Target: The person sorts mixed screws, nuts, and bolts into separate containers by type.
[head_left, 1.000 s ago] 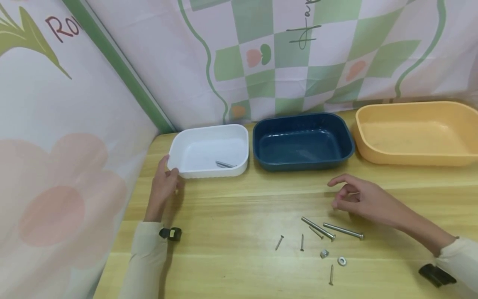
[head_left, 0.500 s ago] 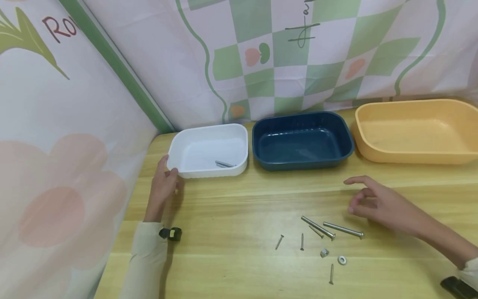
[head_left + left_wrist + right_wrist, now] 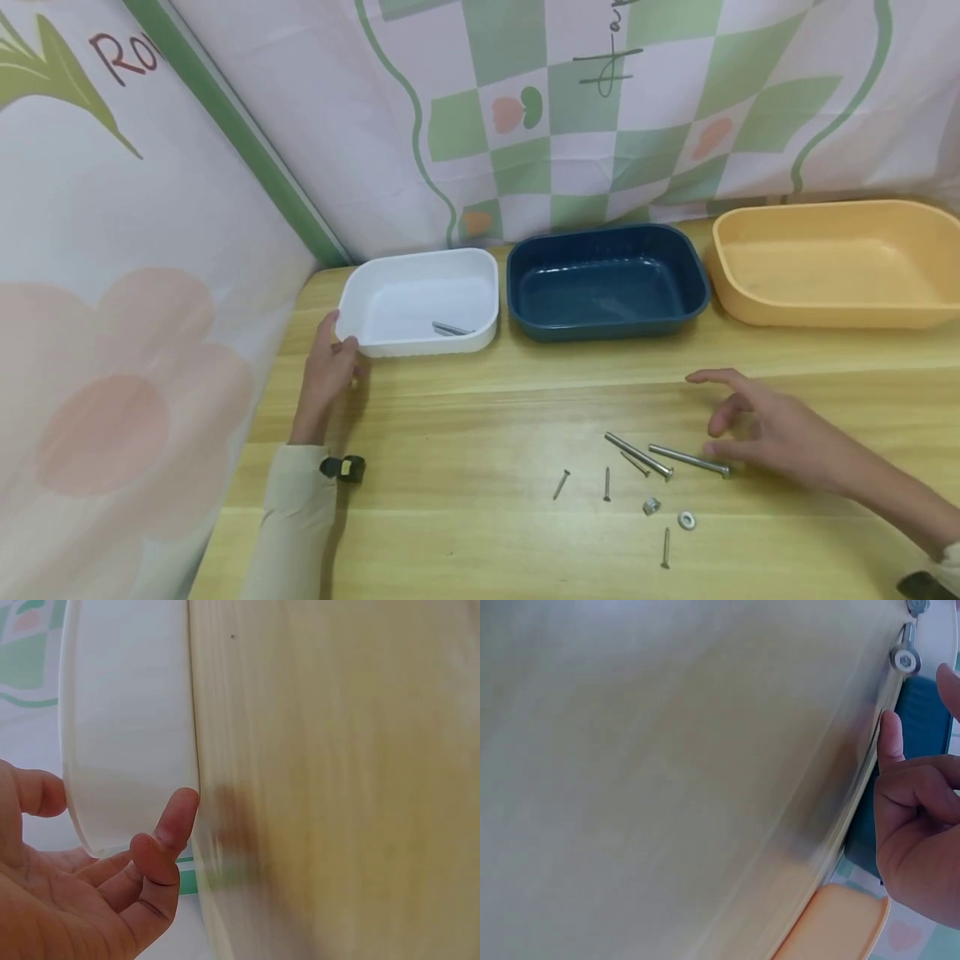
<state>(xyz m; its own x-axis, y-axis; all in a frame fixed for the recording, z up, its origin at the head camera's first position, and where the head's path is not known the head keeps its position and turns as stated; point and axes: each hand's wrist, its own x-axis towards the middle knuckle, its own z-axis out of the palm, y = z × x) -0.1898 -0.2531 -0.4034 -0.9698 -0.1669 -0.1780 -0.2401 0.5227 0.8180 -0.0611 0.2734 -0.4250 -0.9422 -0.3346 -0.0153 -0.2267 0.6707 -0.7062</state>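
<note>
My left hand [image 3: 327, 375] holds the near left corner of a white plastic tray [image 3: 420, 347], with the thumb at its rim in the left wrist view. A metal bolt or screw shank [image 3: 452, 329] lies in that tray, partly hidden by the near wall. My right hand [image 3: 791, 437] hovers with thumb and forefinger spread and nothing between them. Its thumb tip is by the head end of a long bolt [image 3: 686, 457]. Another long bolt [image 3: 636, 453] lies left of that, beside a small screw [image 3: 628, 461]. Nearer me lie a nut [image 3: 651, 506] and a washer-like ring [image 3: 687, 520].
Loose small screws lie on the wooden table: one screw [image 3: 561, 485] at left, a second screw [image 3: 607, 484] beside it, a third screw [image 3: 666, 548] nearest me. A dark blue tray [image 3: 611, 331] and a yellow tray [image 3: 840, 317] stand along the back, against a patterned cloth [image 3: 585, 167].
My right hand has moved right and a little toward me, over the right long bolt, and its thumb and forefinger have spread apart. The left hand stays at the white tray.
</note>
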